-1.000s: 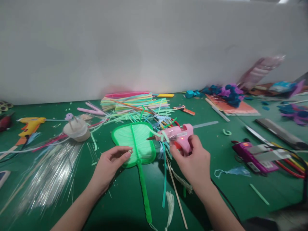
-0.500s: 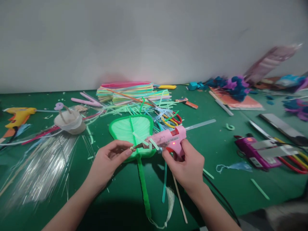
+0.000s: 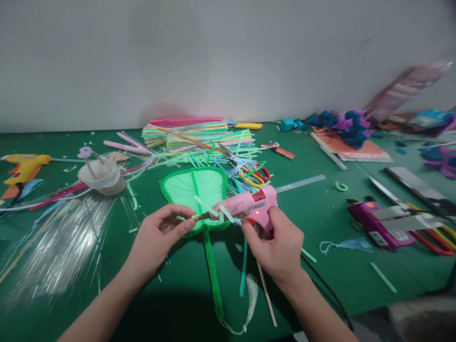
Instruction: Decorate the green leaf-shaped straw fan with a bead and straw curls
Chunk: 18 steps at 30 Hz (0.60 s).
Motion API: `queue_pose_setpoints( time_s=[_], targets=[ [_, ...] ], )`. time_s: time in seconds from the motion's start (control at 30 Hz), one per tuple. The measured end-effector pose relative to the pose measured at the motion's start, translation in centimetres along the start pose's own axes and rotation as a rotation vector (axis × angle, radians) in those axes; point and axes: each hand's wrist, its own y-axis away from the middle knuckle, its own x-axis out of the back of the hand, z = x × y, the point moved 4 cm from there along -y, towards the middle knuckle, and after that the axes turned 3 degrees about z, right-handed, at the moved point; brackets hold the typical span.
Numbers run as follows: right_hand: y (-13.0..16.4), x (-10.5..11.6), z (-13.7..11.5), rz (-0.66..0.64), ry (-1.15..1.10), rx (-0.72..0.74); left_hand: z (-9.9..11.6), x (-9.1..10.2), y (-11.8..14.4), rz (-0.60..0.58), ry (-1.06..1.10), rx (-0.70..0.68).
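My right hand (image 3: 276, 242) is wrapped round the handle of a pink hot glue gun (image 3: 245, 204), which has a clear glue stick (image 3: 302, 183) in its back end. Between the thumb and fingers of my left hand (image 3: 167, 230) is a small shiny bead (image 3: 194, 217); the gun's nozzle tip meets it or comes very near. Pale green strips cling about the front of the gun. Below both hands lies a green leaf-shaped fan (image 3: 183, 187) with a fuzzy green handle (image 3: 213, 280) and a pale tassel (image 3: 251, 299).
Pipe cleaners (image 3: 192, 135) are heaped at the back. Left are a yellow glue gun (image 3: 26, 168), a plastic cup (image 3: 103, 178) and clear thin strands (image 3: 67, 251). Right are a magenta device (image 3: 381, 223), scissors (image 3: 434, 237) and a blue tassel (image 3: 351, 244). A black cord (image 3: 327, 292) trails beside my right arm.
Both hands keep nearly the same pose, with the nozzle still at the bead. The view has shifted slightly.
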Motion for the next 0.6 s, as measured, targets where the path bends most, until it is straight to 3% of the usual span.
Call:
queue_pose_setpoints(
  time_s=[0.6],
  targets=[
    [-0.31,0.2,-0.45,0.021,-0.018,0.083,0.41,0.01,0.18,0.0,-0.019,0.019]
  ],
)
